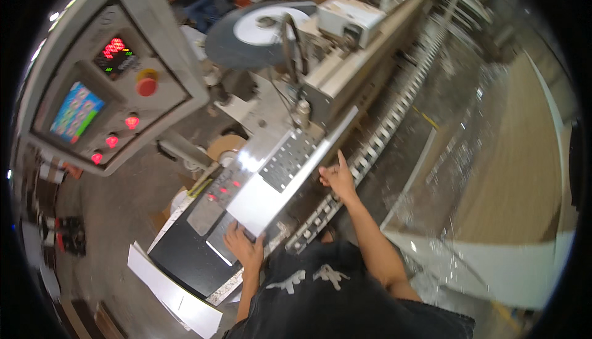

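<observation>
A white panel (254, 202) lies on the machine's bed, its long edge running away from me toward the housing (350, 21). My left hand (244, 246) rests at its near end, fingers spread and thumb apart, touching the panel's end. My right hand (339, 179) hovers beside the panel's right edge, over the gap next to the roller track (376, 142). Its index finger points forward and nothing shows in it. A perforated metal plate (287, 161) sits beside the panel, below the machine's upright fitting (303, 112).
A control box (185, 95) with a lit screen and red stop button (147, 84) stands at left. Behind the bed is a large tape reel (225, 43). Plastic-wrapped wood-grain boards (512, 166) lie at right, white sheets (176, 293) at lower left. Another person (196, 6) is far back.
</observation>
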`<state>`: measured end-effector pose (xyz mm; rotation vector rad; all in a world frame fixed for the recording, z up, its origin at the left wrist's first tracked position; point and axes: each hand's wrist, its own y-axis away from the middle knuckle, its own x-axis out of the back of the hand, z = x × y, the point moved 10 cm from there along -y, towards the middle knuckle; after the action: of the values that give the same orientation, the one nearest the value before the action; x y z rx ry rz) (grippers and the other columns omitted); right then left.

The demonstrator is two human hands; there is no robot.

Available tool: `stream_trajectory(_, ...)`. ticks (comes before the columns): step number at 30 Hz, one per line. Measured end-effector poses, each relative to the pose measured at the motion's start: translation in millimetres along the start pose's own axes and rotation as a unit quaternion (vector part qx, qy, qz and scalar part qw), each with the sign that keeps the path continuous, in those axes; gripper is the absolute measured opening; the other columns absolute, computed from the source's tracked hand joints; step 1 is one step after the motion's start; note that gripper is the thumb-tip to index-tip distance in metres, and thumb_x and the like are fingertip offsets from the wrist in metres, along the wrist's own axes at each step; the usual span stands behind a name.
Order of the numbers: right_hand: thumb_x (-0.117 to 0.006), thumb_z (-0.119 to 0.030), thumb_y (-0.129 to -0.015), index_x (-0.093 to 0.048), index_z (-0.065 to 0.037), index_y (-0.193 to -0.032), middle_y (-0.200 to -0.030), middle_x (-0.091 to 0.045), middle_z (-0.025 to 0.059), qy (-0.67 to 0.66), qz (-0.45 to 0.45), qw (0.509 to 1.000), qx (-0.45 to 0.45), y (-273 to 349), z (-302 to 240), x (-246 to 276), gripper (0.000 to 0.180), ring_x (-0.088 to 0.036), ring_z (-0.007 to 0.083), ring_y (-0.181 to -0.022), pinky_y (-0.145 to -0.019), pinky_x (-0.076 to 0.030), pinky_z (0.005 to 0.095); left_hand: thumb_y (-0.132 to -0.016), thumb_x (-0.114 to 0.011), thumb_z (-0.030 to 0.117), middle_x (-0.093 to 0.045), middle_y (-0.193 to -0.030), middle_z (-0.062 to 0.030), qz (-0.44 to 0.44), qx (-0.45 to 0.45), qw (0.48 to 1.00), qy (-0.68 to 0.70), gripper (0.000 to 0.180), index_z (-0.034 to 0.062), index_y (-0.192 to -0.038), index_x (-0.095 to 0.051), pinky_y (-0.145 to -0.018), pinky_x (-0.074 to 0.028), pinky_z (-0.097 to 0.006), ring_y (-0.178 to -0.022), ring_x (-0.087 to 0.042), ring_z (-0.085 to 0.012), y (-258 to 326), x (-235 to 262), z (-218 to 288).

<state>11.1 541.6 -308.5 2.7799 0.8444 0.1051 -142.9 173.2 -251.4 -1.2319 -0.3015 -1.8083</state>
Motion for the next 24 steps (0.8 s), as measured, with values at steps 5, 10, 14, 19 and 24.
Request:
stream_trajectory(5, -0.078, -0.016, -0.097, -0.037, 0.006, -0.156, -0.088, -0.072, 0.0108, 0.158, 0.093, 0.982, 0.047, 104, 3, 71, 0.076, -0.071, 0.0160, -0.079, -0.071, -0.059, 0.0321, -0.084, -0.083, 0.037, -0.048, -0.146, -0.0286, -0.039, -0.037, 0.998, 0.024, 0.066, -0.0070, -0.124, -0.055, -0.120, -0.021, -0.068, -0.141, -0.040, -0.0473, -30, -43, 40)
stream_trajectory(10, -0.076, -0.028, -0.097, -0.054, 0.000, -0.147, -0.100, -0.077, 0.0106, 0.203, 0.186, 0.960, -0.044, 232, 0, 109, 0.061, -0.074, 0.0200, -0.094, -0.087, -0.057, 0.0358, -0.093, -0.067, 0.060, -0.046, -0.150, -0.0317, -0.011, -0.078, 0.996, -0.033, 0.081, -0.0107, -0.130, -0.052, -0.120, -0.025, -0.064, -0.143, -0.039, -0.0503, -52, -95, 66)
stream_trajectory(14, -0.072, -0.039, -0.099, -0.055, -0.003, -0.147, -0.108, -0.076, 0.0143, 0.201, 0.193, 0.957, -0.085, 312, 26, 126, 0.062, -0.073, 0.0267, -0.102, -0.089, -0.056, 0.0384, -0.093, -0.064, 0.064, -0.044, -0.151, -0.0347, -0.092, -0.165, 0.977, -0.102, 0.090, -0.0085, -0.144, -0.049, -0.116, -0.032, -0.062, -0.143, -0.040, -0.0497, -45, -136, 91)
stream_trajectory(19, -0.071, -0.049, -0.098, -0.058, -0.008, -0.145, -0.105, -0.079, 0.0083, 0.244, 0.147, 0.957, -0.051, 352, 75, 131, 0.064, -0.074, 0.0273, -0.098, -0.089, -0.056, 0.0395, -0.091, -0.077, 0.041, -0.061, -0.137, -0.0271, -0.324, -0.289, 0.897, 0.088, 0.066, -0.0024, -0.138, -0.060, -0.108, -0.046, -0.050, -0.129, -0.056, -0.0452, -10, -79, 240)
stream_trajectory(24, -0.070, -0.049, -0.098, -0.057, -0.006, -0.146, -0.107, -0.079, 0.0088, 0.263, 0.123, 0.956, -0.046, 378, 77, 158, 0.065, -0.074, 0.0296, -0.102, -0.090, -0.056, 0.0384, -0.093, -0.076, 0.021, -0.069, -0.123, -0.0187, -0.180, -0.546, 0.768, 0.283, 0.043, 0.0037, -0.131, -0.066, -0.097, -0.049, -0.047, -0.112, -0.063, -0.0398, 82, 103, 503)
